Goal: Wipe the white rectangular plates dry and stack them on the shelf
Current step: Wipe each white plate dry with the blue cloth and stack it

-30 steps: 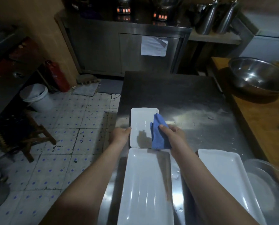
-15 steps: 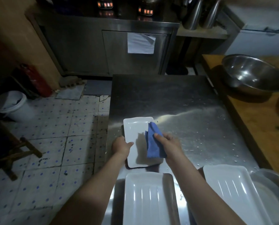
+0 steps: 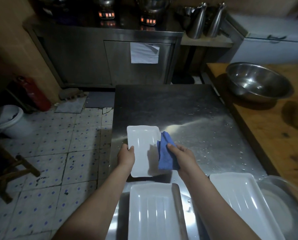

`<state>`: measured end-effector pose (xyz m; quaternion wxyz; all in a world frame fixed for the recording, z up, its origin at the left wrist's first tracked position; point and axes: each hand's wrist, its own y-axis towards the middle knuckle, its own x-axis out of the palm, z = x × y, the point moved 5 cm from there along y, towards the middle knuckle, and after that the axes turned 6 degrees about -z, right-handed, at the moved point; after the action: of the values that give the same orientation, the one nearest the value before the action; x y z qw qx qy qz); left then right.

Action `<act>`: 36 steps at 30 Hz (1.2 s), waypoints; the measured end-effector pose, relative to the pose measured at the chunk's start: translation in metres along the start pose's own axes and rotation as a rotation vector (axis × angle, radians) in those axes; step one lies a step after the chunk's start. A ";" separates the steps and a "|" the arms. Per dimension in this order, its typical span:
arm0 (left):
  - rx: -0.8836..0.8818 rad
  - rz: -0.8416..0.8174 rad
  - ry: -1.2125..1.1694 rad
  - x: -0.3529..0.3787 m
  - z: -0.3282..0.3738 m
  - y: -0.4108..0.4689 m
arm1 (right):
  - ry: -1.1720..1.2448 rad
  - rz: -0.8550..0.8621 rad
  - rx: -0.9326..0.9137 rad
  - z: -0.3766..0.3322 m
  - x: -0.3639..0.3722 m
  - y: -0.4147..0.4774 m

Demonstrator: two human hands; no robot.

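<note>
Left hand point(image 3: 126, 155) grips the held plate point(image 3: 142, 146) by its left long rim, thumb on the top face, fingers hidden underneath. Right hand point(image 3: 183, 157) grasps the blue cloth point(image 3: 166, 155), thumb on top, cloth bunched and pressed against the plate's right long edge, overlapping the near right part of the face. The plate is white and rectangular, face up, long axis running away from the person, over the left part of the steel table point(image 3: 179, 110). A dark shadow strip under its near edge suggests it is off the surface; can't tell if the far end touches. Two more white rectangular plates lie flat on the table nearer the person: centre plate point(image 3: 153, 212) directly below the held one, between the forearms, and right plate point(image 3: 243, 198) outside the right forearm, angled slightly. Both are face up and apart from each other. Water droplets on the table to the right of the cloth. A round basin point(image 3: 283, 210) sits just beside the right plate at the frame edge. Steel bowl point(image 3: 257, 82) sits on the wooden counter point(image 3: 274, 135) to the right of the table. Tiled floor point(image 3: 58, 153) on the left, with a white bucket point(image 3: 7, 118) and a red cylinder point(image 3: 35, 94) near the wall. Steel cabinet point(image 3: 85, 58) at the back has a sheet of paper point(image 3: 144, 52) stuck on its door
</note>
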<state>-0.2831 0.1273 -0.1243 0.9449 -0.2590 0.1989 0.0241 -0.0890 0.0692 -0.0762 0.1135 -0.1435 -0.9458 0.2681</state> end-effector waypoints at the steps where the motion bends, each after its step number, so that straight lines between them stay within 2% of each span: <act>1: -0.023 0.008 -0.056 0.000 0.000 -0.001 | 0.006 -0.001 0.000 0.000 -0.002 -0.002; 4: -0.065 0.036 -0.163 -0.004 0.003 -0.006 | -0.003 -0.012 -0.014 -0.006 -0.006 -0.008; 8: -0.035 0.086 -0.268 -0.014 0.016 -0.015 | 0.023 -0.026 -0.060 -0.018 -0.007 -0.019; 15: 0.006 0.083 -0.275 -0.033 0.052 -0.055 | -0.024 -0.092 -0.184 -0.052 -0.002 -0.047; 21: 0.059 0.015 -0.394 -0.032 0.075 -0.116 | -0.211 -0.181 -0.335 -0.076 0.002 -0.081; 30: 0.049 -0.021 -0.491 -0.011 0.066 -0.203 | -0.519 -0.281 -0.440 -0.059 -0.001 -0.139; 33: 0.018 -0.018 -0.573 -0.006 0.059 -0.226 | -0.674 -0.261 -0.548 -0.056 -0.003 -0.157; 36: 0.009 -0.001 -0.578 -0.008 0.051 -0.242 | -0.891 -0.201 -0.738 -0.053 -0.004 -0.179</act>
<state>-0.2361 -0.0556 0.0355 0.9635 -0.2375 -0.0785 0.0953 -0.1076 -0.0527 0.0639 -0.3277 0.0436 -0.9421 -0.0565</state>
